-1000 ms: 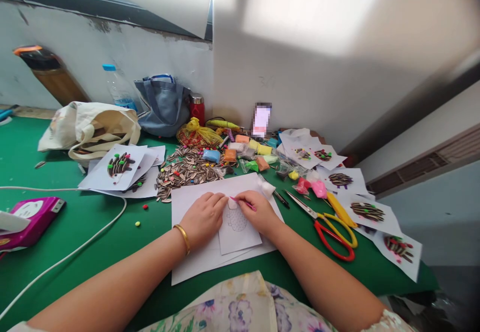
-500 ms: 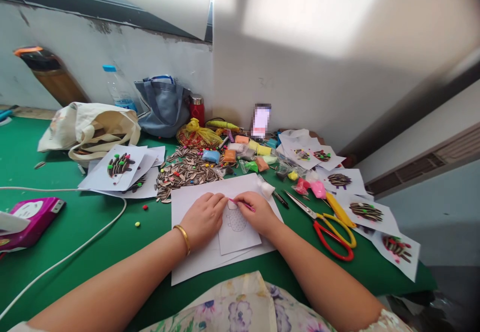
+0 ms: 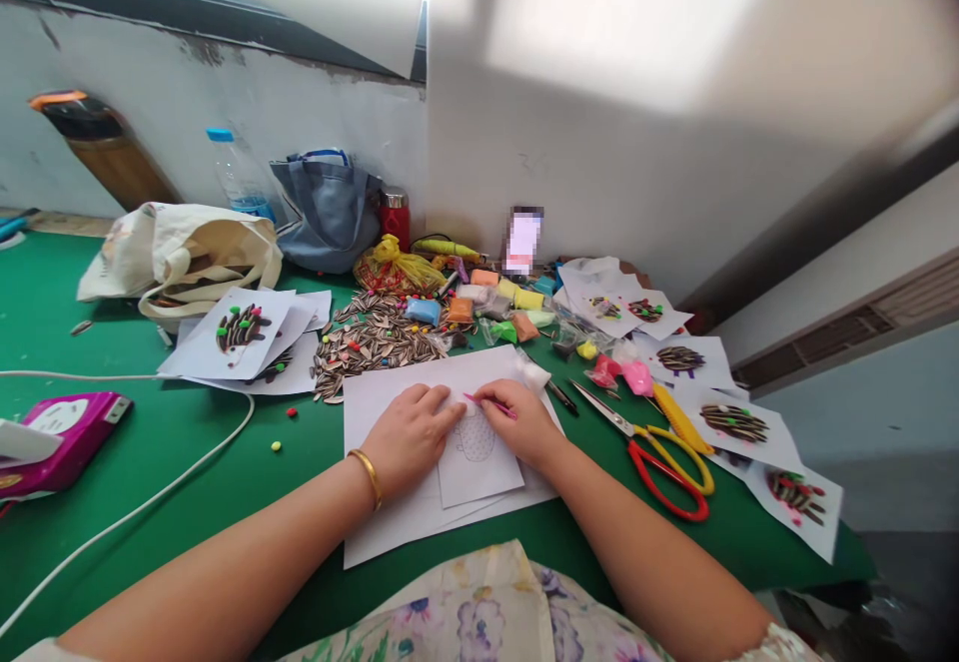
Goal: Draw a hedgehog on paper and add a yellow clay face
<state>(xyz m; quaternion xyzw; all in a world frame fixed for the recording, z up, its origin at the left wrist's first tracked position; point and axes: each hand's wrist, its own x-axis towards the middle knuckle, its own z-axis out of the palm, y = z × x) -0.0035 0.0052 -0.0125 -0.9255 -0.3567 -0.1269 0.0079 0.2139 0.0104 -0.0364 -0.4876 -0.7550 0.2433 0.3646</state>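
A small white sheet bearing a pencil-like drawing of a dotted, rounded shape lies on larger white paper. My left hand rests flat at the sheet's left side, fingers slightly apart, holding nothing. A gold bangle circles that wrist. My right hand pinches a thin pink pen, its tip at the upper part of the drawing. Part of the small sheet is covered by both hands.
Seeds and coloured clay packets lie beyond the paper. Scissors, a yellow cutter and decorated cards are at right. Bags, more cards, a cable and a magenta device are leftward.
My right hand and the pink pen have shifted slightly right, away from my left fingertips. My left hand stays on the paper, its fingers moved a little.
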